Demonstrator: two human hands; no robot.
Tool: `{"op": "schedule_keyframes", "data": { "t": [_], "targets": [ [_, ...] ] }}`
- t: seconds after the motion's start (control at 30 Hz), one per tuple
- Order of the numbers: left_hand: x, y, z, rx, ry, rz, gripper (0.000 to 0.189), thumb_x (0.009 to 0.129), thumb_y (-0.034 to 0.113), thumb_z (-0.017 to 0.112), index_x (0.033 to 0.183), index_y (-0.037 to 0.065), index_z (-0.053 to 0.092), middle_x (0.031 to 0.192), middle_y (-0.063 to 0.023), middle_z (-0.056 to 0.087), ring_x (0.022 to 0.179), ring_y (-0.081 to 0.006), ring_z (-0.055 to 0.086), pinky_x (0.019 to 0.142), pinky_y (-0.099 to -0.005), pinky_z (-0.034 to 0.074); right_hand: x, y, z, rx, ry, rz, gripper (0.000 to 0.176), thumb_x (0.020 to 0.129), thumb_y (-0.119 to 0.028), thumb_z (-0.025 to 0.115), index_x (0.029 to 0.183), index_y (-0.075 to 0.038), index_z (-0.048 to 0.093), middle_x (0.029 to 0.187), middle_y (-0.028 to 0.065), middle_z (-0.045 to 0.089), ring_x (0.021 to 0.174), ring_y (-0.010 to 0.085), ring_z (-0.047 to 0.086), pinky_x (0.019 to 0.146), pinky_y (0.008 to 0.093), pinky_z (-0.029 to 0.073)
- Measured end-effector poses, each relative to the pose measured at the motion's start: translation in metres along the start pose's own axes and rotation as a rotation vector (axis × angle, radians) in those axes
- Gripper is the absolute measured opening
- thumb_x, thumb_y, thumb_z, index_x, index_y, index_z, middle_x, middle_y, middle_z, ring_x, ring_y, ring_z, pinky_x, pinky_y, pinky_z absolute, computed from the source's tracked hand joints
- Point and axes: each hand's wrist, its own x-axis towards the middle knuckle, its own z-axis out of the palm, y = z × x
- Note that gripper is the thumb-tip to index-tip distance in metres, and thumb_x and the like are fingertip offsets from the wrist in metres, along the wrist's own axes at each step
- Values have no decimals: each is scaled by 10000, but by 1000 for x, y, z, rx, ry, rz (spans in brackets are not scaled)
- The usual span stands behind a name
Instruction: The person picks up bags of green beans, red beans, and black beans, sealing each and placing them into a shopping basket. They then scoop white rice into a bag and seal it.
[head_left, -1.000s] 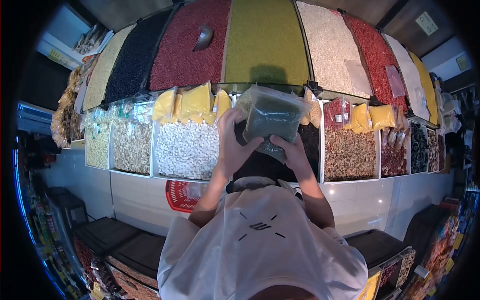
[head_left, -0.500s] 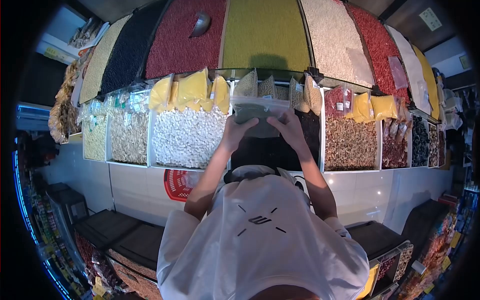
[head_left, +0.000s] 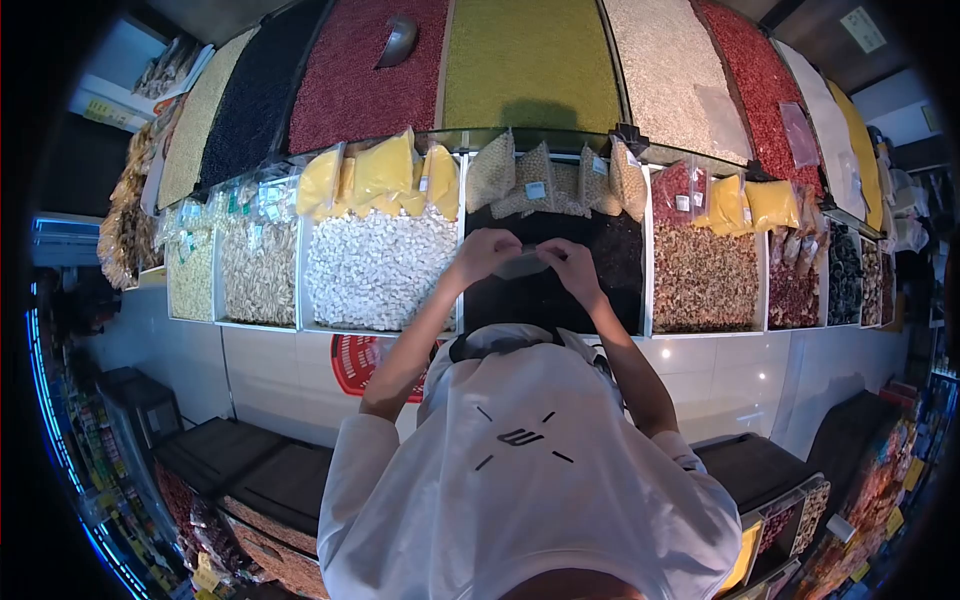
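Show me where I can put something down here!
Bare floor shows between the bins and the black lids, left of the red basket. The lids look bare too. It's crowded along the bins' back edge, where yellow bags lean together.

The top edge of a clear plastic bag (head_left: 520,264) is pinched between the fingertips of the left hand (head_left: 487,255) and the right hand (head_left: 570,270), above a bin of dark goods (head_left: 605,300). Just beyond the hands, bags of pale beans (head_left: 535,180) are lined up. To their left, white cubes (head_left: 375,270) are topped by yellow bags (head_left: 384,172). Farther beyond, green beans (head_left: 530,70) are heaped, and a metal scoop (head_left: 398,42) is rested on red beans (head_left: 345,90), beyond the hands and leftward.
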Motion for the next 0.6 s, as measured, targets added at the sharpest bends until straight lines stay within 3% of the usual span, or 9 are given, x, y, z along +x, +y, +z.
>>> {"op": "schedule_keyframes", "data": {
  "t": [0.07, 0.13, 0.17, 0.27, 0.33, 0.37, 0.43, 0.47, 0.6],
  "targets": [
    [5, 0, -2, 35, -40, 19, 178, 772, 147, 631, 885, 10, 644, 749, -87, 649, 710, -137, 616, 659, -268, 483, 0, -2, -2, -14, 20, -20, 148, 762, -84, 631, 879, 8, 626, 731, 103, 644, 637, 172, 607, 599, 277, 459],
    [5, 8, -8, 130, -92, 64, 179, 770, 151, 621, 882, 14, 648, 733, -105, 645, 667, -176, 617, 627, -281, 476, -2, -16, -4, -367, 326, -274, 155, 756, -86, 637, 876, 6, 604, 717, 117, 627, 606, 220, 584, 580, 298, 448],
    [6, 11, -10, 132, -92, 62, 179, 770, 151, 621, 882, 14, 648, 733, -105, 645, 667, -176, 617, 627, -281, 476, -7, -24, -5, -364, 325, -274, 155, 756, -86, 637, 876, 6, 604, 717, 117, 627, 606, 220, 584, 580, 298, 448],
    [7, 15, -14, 243, -147, 120, 171, 768, 155, 608, 859, 14, 641, 713, -127, 628, 645, -210, 613, 602, -297, 469, -20, -36, -2, -337, 248, -41, 188, 775, -148, 639, 890, -9, 587, 724, 127, 608, 605, 272, 566, 589, 310, 454],
    [10, 15, -12, 309, -171, 109, 169, 749, 184, 593, 794, 27, 636, 743, -147, 629, 709, -295, 620, 623, -340, 479, -23, -26, 10, -63, -56, 204, 266, 835, -269, 582, 886, -8, 593, 723, 106, 598, 605, 228, 563, 582, 297, 452],
    [10, 15, -10, 309, -179, 112, 169, 749, 184, 593, 794, 27, 636, 743, -147, 629, 709, -295, 620, 623, -340, 479, -23, -20, 15, -62, -49, 209, 266, 835, -269, 582, 886, -8, 593, 723, 106, 598, 605, 228, 563, 582, 297, 452],
    [11, 14, -7, 252, -179, 57, 160, 747, 177, 584, 790, 27, 620, 727, -145, 622, 701, -304, 615, 612, -347, 473, -15, -23, 25, 296, -261, 564, 369, 899, -363, 475, 896, -14, 594, 725, 42, 580, 637, 101, 547, 543, 230, 418],
    [11, 14, -5, 254, -180, 57, 160, 747, 177, 584, 790, 27, 620, 727, -145, 622, 701, -304, 615, 612, -347, 473, -13, -26, 31, 341, -220, 643, 377, 916, -350, 420, 847, -23, 595, 694, 22, 564, 608, 90, 525, 518, 221, 392],
    [9, 9, -1, 297, -134, 92, 148, 743, 164, 594, 757, 18, 570, 683, -151, 596, 660, -306, 603, 578, -358, 458, -9, -4, 51, 495, -141, 533, 307, 906, -262, 421, 791, -27, 581, 643, 9, 528, 565, 80, 484, 499, 227, 369]
  ]
}}
